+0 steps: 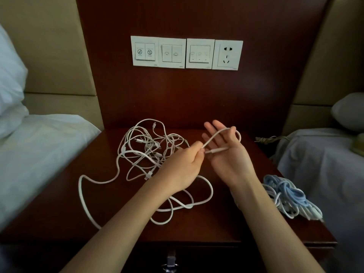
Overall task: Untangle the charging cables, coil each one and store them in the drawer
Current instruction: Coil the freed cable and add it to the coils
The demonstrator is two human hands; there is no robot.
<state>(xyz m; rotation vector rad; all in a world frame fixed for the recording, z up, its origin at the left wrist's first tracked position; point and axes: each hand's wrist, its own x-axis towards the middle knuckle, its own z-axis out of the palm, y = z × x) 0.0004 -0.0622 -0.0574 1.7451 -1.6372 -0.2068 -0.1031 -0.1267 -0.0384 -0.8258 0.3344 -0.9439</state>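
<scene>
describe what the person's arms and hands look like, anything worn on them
No sleeves: the left forearm and right forearm are bare to the frame edge. The left hand and right hand have no gloves, and no watch, bracelet or ring shows on wrists or fingers.

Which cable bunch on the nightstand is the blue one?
The small bunch at the nightstand's right front edge. It mixes light blue and white strands; the large tangle at centre-left is all white.
</scene>
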